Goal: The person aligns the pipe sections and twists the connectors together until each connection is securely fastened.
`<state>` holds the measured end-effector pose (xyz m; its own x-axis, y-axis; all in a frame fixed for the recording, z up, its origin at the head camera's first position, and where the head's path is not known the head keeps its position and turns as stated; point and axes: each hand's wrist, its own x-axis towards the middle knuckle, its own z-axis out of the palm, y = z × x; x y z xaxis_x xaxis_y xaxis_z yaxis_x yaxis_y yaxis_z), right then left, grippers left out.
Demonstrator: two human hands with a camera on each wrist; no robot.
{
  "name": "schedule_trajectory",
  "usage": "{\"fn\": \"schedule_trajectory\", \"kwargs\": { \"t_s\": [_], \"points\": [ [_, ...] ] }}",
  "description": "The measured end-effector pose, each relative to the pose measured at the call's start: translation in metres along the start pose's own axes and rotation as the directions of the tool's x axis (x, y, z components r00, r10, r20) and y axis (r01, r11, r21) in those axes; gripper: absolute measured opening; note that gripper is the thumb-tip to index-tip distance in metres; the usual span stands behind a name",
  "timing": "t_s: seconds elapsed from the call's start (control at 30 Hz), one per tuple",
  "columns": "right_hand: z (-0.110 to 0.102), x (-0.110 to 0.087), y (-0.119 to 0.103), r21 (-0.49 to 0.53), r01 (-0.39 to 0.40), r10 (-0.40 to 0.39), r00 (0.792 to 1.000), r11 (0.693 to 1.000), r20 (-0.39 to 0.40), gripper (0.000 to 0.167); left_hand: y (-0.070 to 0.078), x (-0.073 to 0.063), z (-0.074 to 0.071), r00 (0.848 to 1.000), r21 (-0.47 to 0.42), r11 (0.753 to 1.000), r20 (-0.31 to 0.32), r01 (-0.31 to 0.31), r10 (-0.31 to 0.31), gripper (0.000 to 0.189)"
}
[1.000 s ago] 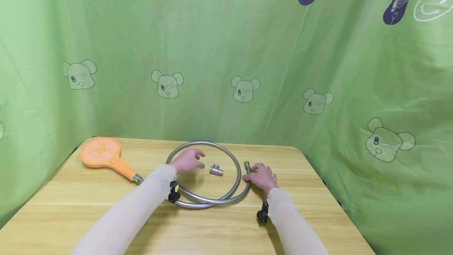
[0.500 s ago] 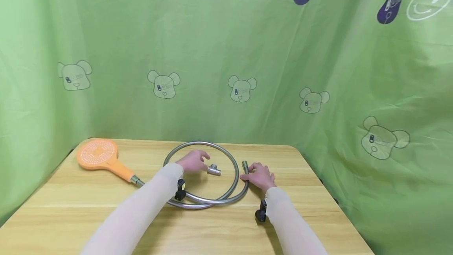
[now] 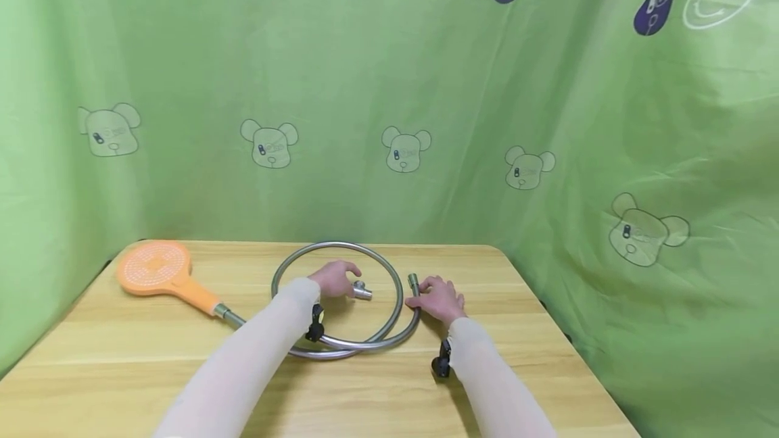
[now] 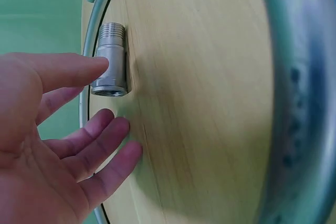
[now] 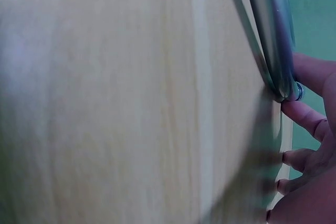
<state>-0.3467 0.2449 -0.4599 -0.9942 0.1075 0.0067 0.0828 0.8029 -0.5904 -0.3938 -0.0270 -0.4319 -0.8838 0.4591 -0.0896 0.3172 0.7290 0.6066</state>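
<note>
A silver T-shaped metal fitting (image 3: 362, 291) lies on the table inside the loop of a metal shower hose (image 4: 307, 77). My left hand (image 3: 332, 280) reaches in at the fitting's left side. In the left wrist view its thumb overlaps the fitting (image 4: 112, 51), and the other fingers are spread and relaxed; whether any skin touches the metal I cannot tell. With thumb and index finger, my right hand (image 3: 441, 301) pinches the hose just below its threaded-looking end nut (image 3: 414, 280). In the right wrist view the pinched hose stretch (image 5: 270, 22) shows at the right edge.
An orange shower head (image 3: 155, 268) lies at the table's left, joined to the hose's other end. The wooden table (image 3: 377, 397) ends against a green patterned curtain (image 3: 341, 188) at the back and sides.
My left hand has moved right and closer to the metal fitting. The right hand keeps its pinch on the hose. The head view has turned slightly to the right.
</note>
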Motion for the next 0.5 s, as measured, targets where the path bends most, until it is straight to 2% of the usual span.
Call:
{"fn": "schedule_trajectory", "kwargs": {
  "t_s": [0.23,0.5],
  "points": [
    [0.0026,0.0015,0.0004,0.013,0.005,-0.005,1.0,1.0,0.0,0.037,-0.0079,0.0068,0.0047,1.0,0.01,1.0,0.01,-0.003,0.003,0.056],
    [0.0005,-0.002,-0.0031,0.017,-0.002,0.002,1.0,1.0,0.01,0.037,-0.0064,0.0094,0.0082,1.0,0.036,0.999,0.023,0.02,-0.021,0.056]
  ]
}}
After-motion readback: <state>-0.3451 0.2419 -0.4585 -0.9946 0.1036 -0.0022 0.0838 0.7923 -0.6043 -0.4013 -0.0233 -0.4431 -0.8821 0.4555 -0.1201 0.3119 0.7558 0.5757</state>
